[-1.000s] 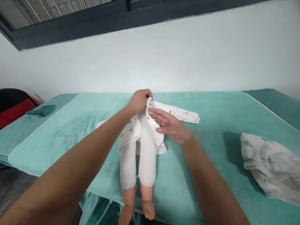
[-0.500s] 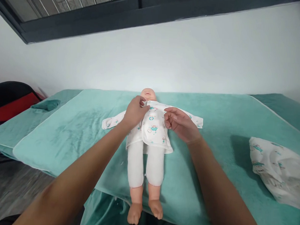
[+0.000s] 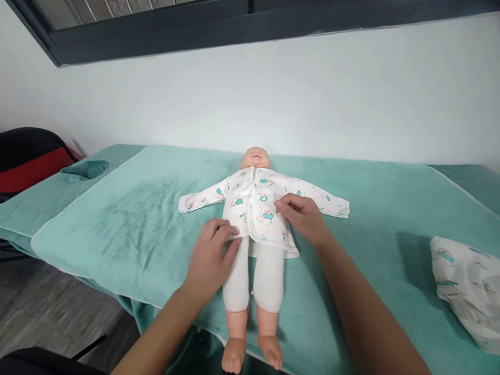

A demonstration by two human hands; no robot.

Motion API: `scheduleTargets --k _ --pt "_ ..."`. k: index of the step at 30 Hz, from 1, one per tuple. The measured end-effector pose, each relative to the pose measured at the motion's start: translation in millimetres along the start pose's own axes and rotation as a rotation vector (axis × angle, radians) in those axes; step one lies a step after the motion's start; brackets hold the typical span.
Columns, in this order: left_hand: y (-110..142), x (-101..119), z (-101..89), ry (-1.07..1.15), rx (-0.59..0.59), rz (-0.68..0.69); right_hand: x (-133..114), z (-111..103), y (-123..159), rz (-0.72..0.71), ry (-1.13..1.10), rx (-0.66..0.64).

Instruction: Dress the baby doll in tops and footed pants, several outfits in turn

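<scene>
A baby doll [image 3: 255, 157] lies on its back, head away from me, its bare feet at the near edge. It wears a white baby shirt [image 3: 268, 227] with teal prints, front edges meeting at the middle, both sleeves spread out. White trousers [image 3: 270, 277] cover its legs to above the ankles. My left hand [image 3: 211, 257] is at the shirt's lower left hem, thumb and fingers closing on the edge. My right hand [image 3: 304, 217] is over the right side of the shirt front, thumb and forefinger together; whether cloth is between them is hidden.
A teal plush cover [image 3: 119, 231] spreads under the doll. On the right lies a folded white printed cloth [image 3: 469, 291]. A black and red chair [image 3: 31, 161] stands at the left. Behind are a white wall [image 3: 245, 99] and a dark window frame [image 3: 157, 34].
My left hand has come down from the shirt's neckline to its lower hem. My right hand has moved slightly lower on the shirt front and its fingers have drawn together.
</scene>
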State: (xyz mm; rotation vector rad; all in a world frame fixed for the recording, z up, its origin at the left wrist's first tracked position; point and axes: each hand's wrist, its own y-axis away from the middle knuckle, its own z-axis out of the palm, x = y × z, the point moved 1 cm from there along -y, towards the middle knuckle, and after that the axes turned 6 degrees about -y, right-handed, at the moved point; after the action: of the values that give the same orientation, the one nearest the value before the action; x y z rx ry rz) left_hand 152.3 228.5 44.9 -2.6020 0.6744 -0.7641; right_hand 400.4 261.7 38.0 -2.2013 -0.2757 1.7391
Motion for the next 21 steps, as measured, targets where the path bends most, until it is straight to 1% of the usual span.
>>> scheduleTargets --k 3,7,10,12,14,15,16,17,19,20,21 --pt "3.2 -2.2 3.0 -0.027 0.026 0.033 4.2 -0.7 0.8 0.021 -0.030 0.044" --pt "21.3 -8.8 -0.5 0.022 -0.018 0.099 10.0 1.5 3.5 0.039 -0.063 0.085" --pt "29.4 -16.5 -5.9 0.156 -0.048 0.052 9.9 4.7 3.6 0.007 -0.044 0.143" --pt "21.3 -21.4 -6.8 0.266 -0.068 0.003 6.2 5.9 -3.2 -0.017 0.002 0.232" --pt "-1.3 -25.5 -4.1 0.350 -0.047 -0.058 -1.3 7.2 -19.3 -0.006 0.062 0.320" --pt "-17.9 -27.0 -1.4 0.375 -0.017 -0.098 -6.3 8.7 -31.0 0.015 0.102 0.345" --pt "-37.3 -28.2 2.0 0.387 0.027 -0.143 -11.9 11.2 -44.4 0.048 0.158 0.343" --pt "-58.4 -28.8 6.1 0.390 0.056 -0.188 -17.6 15.0 -58.7 0.089 0.232 0.315" --pt "-102.1 -28.5 14.6 0.360 0.098 -0.248 -27.4 25.7 -85.7 0.217 0.435 0.191" --pt "-122.4 -27.6 18.6 0.344 0.078 -0.253 -30.6 31.6 -96.5 0.286 0.543 0.120" --pt "-140.6 -26.4 22.3 0.339 0.028 -0.244 -32.5 36.9 -104.5 0.339 0.638 0.063"
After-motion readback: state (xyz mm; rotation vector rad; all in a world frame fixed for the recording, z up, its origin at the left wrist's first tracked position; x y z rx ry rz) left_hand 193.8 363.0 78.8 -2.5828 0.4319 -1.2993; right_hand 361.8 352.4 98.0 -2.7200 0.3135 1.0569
